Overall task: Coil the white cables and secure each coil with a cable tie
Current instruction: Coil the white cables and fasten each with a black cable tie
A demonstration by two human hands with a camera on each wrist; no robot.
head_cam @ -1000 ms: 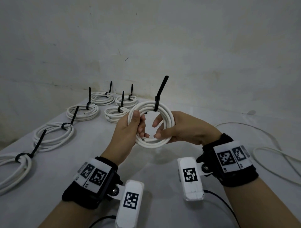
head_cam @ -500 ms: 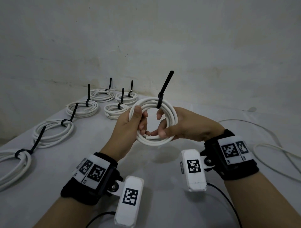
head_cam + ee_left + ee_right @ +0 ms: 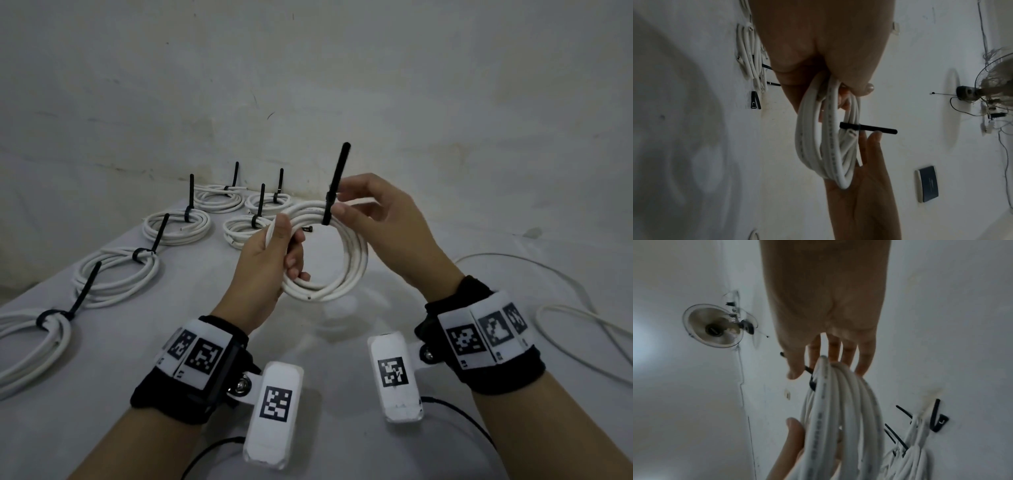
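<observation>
The tied coil is held above the table's centre by the left hand; its cable tie is pinched by the right hand. Seven finished coils lie at ten o'clock; a loose cable at three o'clock remains.
</observation>
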